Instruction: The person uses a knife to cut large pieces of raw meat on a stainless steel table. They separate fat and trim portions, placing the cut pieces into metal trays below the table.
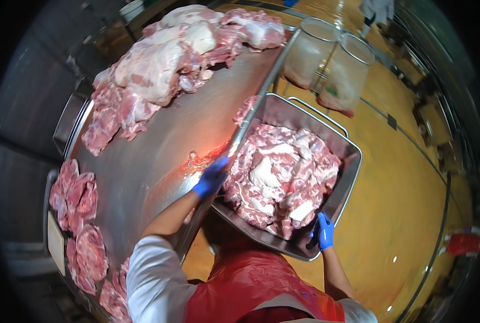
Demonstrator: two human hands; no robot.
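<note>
A deep metal bin [343,211] stands against the right side of the steel table, heaped with cut raw meat [283,177] showing pale fat. My right hand [325,231], in a blue glove, is closed over the bin's near right rim, its fingers on the inner side. A dark shape under those fingers is too unclear to name. My left hand [213,176], also blue-gloved, is over the table's right edge beside the bin. Motion smears its fingers, so whether it holds anything is hidden.
Large raw meat cuts [154,64] pile along the far side of the steel table [143,167]. Flat meat pieces [89,253] line its left edge. Two tall translucent bag-like containers with hoop rims [343,75] stand beyond the bin on the yellow floor [396,204].
</note>
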